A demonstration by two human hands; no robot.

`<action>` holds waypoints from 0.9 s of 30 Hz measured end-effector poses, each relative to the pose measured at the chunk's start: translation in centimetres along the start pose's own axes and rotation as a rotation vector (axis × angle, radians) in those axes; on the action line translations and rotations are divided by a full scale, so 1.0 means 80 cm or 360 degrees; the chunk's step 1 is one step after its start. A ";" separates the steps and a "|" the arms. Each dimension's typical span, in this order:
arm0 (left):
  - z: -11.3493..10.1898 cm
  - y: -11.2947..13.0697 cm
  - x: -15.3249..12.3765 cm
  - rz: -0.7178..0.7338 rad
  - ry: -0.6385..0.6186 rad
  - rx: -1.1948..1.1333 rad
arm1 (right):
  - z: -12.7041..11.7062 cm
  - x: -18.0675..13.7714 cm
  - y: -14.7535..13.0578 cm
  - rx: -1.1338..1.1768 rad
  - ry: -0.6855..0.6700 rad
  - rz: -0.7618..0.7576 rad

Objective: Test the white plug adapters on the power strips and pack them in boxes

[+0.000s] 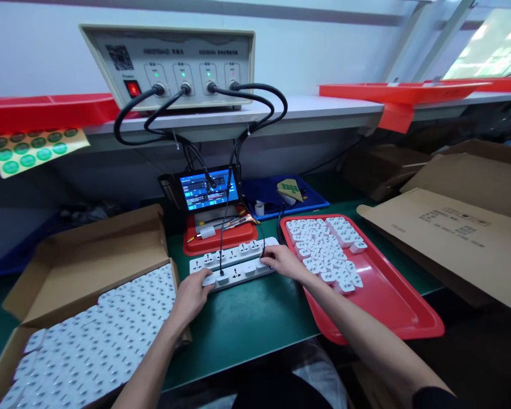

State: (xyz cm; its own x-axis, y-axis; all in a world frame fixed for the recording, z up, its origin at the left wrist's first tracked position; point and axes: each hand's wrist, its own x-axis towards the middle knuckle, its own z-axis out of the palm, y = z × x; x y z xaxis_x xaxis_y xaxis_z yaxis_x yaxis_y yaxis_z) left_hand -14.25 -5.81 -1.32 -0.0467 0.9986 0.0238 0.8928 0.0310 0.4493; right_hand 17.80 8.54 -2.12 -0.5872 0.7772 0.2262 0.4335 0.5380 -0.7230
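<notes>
Two white socket strips [234,264] lie side by side on the green mat, with small white plug adapters seated in them. My left hand [195,292] rests on the near strip's left end, fingers curled over an adapter there. My right hand [283,260] presses on the strips' right end, fingers bent down onto an adapter. Thin black leads run from the strips up to the beige tester box [170,65] on the shelf.
A red tray [383,295] at the right holds several white adapters. A cardboard box [89,335] at the left is packed with rows of them. A small lit screen [208,190] stands behind a red dish [219,236]. More cardboard boxes [460,227] sit far right.
</notes>
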 end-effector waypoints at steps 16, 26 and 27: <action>-0.066 -0.039 -0.046 -0.0505 0.0706 -0.1812 | -0.001 -0.007 -0.006 -0.0109 -0.0059 0.0003; -0.155 -0.227 -0.131 -0.0831 0.0975 -0.0067 | 0.005 -0.011 0.014 -0.0190 -0.0157 -0.0035; -0.165 -0.242 -0.137 -0.0896 0.0934 0.0119 | 0.006 -0.012 0.014 -0.0201 -0.0147 -0.0046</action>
State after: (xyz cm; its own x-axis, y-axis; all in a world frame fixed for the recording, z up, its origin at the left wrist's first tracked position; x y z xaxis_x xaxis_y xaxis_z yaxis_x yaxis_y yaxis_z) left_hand -36.94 -17.94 1.55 -0.7059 0.6483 0.2853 0.6920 0.5451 0.4734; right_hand 18.55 8.27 -3.46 -0.6584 0.7307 0.1806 0.4948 0.6009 -0.6278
